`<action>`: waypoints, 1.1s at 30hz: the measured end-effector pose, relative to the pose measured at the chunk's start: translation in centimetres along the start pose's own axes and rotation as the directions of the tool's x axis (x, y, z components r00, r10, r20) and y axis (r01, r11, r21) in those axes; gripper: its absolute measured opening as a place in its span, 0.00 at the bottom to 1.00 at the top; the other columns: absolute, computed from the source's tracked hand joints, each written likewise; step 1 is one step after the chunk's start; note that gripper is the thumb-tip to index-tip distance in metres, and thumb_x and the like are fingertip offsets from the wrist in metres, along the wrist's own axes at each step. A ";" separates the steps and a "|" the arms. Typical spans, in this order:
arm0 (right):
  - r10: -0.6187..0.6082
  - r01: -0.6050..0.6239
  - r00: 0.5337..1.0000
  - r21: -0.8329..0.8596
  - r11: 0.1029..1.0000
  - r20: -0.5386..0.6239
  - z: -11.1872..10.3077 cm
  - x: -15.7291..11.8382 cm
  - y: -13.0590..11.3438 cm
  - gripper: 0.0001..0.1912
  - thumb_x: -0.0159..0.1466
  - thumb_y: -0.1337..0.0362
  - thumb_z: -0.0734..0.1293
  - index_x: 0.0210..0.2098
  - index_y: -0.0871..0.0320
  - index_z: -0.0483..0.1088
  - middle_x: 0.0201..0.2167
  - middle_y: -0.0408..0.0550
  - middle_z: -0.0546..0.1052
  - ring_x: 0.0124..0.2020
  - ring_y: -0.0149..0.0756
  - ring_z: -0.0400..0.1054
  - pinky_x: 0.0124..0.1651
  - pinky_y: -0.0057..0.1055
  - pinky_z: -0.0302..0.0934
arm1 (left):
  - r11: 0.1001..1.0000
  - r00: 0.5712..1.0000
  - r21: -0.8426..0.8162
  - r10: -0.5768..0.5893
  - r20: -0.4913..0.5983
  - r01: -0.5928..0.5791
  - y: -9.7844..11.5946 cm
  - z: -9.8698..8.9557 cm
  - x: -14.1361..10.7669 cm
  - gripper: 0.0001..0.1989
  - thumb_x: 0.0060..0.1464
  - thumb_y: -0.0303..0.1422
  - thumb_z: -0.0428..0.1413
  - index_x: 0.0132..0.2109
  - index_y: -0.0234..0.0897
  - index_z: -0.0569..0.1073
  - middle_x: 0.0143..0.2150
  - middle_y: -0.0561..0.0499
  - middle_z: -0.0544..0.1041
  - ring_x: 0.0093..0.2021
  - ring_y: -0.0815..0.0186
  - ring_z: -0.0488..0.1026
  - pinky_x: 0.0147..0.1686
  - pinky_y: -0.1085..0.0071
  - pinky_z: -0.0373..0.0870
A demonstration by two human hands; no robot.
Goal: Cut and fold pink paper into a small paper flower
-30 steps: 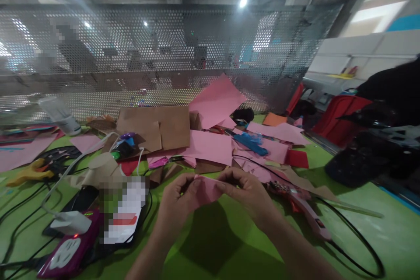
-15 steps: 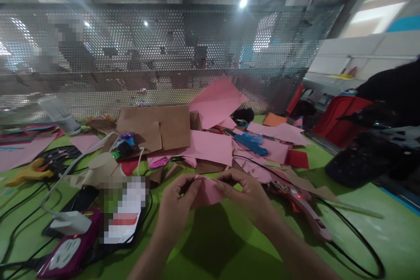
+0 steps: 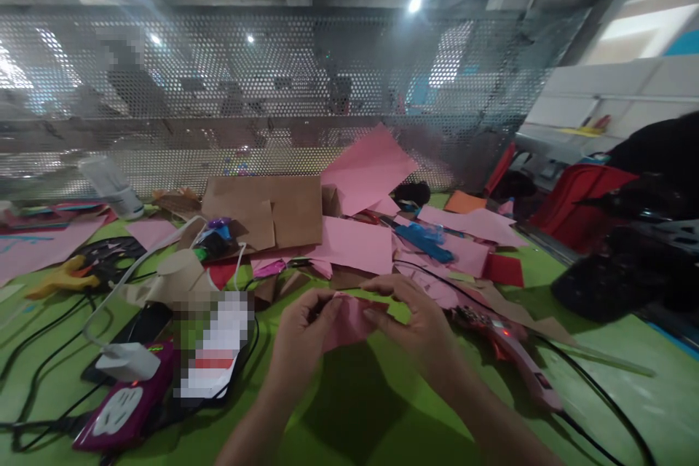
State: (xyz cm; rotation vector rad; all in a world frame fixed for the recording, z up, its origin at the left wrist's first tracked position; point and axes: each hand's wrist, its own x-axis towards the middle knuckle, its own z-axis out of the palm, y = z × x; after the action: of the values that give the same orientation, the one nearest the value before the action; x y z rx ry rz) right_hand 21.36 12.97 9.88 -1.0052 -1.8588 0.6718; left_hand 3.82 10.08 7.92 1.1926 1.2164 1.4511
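A small piece of pink paper [image 3: 349, 324] is held up between both hands, above the green table. My left hand [image 3: 306, 331] is closed, pinching the paper's left upper edge between thumb and fingers. My right hand [image 3: 418, 320] has its thumb against the right side of the paper, with the index finger arched above and a gap between them. A darker, folded-looking corner of the paper points to the right under those fingers. The other fingertips of the right hand are partly hidden.
Ahead lie pink sheets [image 3: 357, 244], a brown cardboard piece [image 3: 262, 211] and a blue tool [image 3: 424, 242]. On the right rests a pink corded hair-iron-like tool [image 3: 527, 364] with a red light. At left are a phone [image 3: 218, 349], a purple power strip [image 3: 123, 408] and cables.
My view has turned slightly left. The right index finger has lifted away from the paper, and the paper's right corner now shows more widely. The left hand keeps its pinch.
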 end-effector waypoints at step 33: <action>-0.118 0.118 0.993 -0.086 0.989 0.004 0.6 -0.5 -0.4 0.05 0.61 0.72 0.68 0.31 0.56 0.71 0.31 0.44 0.73 0.36 0.36 0.67 0.38 0.31 0.60 | 0.858 0.956 0.431 0.212 0.201 -0.280 -0.9 0.9 -0.9 0.16 0.61 0.28 0.48 0.49 0.40 0.78 0.45 0.48 0.82 0.43 0.61 0.77 0.43 0.68 0.70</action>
State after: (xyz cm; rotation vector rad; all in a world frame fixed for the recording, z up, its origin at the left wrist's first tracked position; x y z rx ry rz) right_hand 20.78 12.30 9.68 -0.9419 -1.9439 0.5246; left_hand 4.93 9.49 7.01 1.8022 1.3828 1.2590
